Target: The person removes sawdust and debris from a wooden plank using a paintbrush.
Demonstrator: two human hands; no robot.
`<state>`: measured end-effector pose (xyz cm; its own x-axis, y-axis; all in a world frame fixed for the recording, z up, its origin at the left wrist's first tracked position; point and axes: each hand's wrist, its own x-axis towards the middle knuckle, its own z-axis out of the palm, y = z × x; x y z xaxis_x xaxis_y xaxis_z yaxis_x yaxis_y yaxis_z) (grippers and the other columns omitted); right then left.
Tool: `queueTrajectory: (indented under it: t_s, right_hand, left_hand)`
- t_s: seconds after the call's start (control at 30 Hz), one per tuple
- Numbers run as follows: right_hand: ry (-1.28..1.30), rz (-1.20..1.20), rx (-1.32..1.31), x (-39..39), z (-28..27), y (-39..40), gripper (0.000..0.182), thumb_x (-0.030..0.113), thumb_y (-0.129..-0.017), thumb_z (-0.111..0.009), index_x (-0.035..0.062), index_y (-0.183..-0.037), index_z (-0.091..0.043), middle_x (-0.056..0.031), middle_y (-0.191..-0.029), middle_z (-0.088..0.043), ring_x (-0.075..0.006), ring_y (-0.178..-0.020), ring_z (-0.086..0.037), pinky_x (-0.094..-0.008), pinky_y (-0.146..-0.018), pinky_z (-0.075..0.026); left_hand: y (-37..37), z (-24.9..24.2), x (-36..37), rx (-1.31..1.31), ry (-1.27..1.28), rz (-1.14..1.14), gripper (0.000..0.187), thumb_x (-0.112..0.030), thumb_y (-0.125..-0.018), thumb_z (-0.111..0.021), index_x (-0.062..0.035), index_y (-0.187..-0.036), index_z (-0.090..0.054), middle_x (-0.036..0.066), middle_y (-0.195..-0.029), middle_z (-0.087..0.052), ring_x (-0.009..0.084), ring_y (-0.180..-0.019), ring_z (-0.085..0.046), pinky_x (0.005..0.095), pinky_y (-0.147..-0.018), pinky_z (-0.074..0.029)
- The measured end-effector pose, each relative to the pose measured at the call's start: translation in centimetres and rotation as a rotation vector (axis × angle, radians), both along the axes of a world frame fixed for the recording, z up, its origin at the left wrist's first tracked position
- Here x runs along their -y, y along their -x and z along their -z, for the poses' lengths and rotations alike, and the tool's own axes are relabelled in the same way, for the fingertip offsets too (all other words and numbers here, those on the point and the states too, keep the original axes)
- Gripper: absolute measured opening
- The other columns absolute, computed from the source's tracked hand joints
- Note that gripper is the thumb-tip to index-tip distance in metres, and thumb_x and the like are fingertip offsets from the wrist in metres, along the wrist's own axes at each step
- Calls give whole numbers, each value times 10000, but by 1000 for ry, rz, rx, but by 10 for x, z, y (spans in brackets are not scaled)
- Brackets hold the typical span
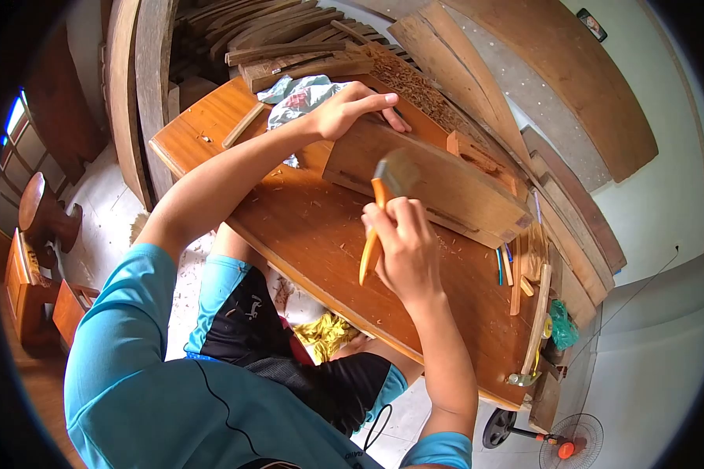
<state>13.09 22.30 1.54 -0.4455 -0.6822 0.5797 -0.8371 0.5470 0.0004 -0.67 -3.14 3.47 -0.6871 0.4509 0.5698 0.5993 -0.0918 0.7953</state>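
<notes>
My right hand (408, 248) is wrapped round the orange handle of a paintbrush (375, 207). The brush head is tilted upward and smeared by motion, in front of the face of a long wooden block (446, 184). That block lies across the brown wooden table (313, 227), with a dark groove low along its near side. Over the block's upper left end, my left hand (352, 111) grips its top edge, partly hiding that corner. A crumpled patterned cloth (301, 98) lies just beyond my left wrist.
A hammer (524, 378) lies at the table's right end beside pens and wood strips (516, 281). A small wooden bar (244, 125) is at the left. Boards (461, 70) and shavings (407, 78) lie beyond the table. A fan (567, 449) stands at lower right.
</notes>
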Motion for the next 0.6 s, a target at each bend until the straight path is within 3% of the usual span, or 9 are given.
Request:
queueTrajectory:
  t_s: [0.13, 0.2, 0.27, 0.6]
  right_hand:
    - [152, -197, 95, 1, 2, 1, 273, 79, -940, -814, 102, -1205, -755, -102, -1047, -605, -289, -912, -688, -420, -753, -589]
    - [196, -174, 85, -2, -2, 2, 290, 61, -933, -822, 106, -1211, -754, -94, -1044, -610, -277, -854, -686, -410, -726, -583]
    - [262, -128, 53, -7, -3, 7, 290, 45, -939, -820, 118, -1213, -760, -76, -1029, -619, -254, -765, -678, -401, -669, -565]
    - [445, 221, -223, -41, -18, 20, 164, 17, -980, -748, 71, -1135, -754, -87, -991, -573, -226, -741, -596, -380, -639, -502]
  left_hand:
    - [-1, 1, -1, 40, -15, 5, 628, -439, -1151, -511, 95, -1079, -834, 230, -1192, -818, 298, -1184, -761, 369, -1137, -531]
    - [-1, 1, -1, 52, -15, 9, 628, -437, -1152, -508, 96, -1081, -833, 231, -1190, -818, 300, -1187, -761, 370, -1140, -529]
    - [-1, 1, 0, 42, -14, 14, 629, -438, -1153, -507, 96, -1086, -832, 230, -1189, -818, 302, -1186, -760, 370, -1143, -525]
    - [-6, -3, 0, 25, 13, -29, 624, -411, -1165, -485, 103, -1081, -829, 234, -1189, -817, 301, -1171, -760, 362, -1132, -519]
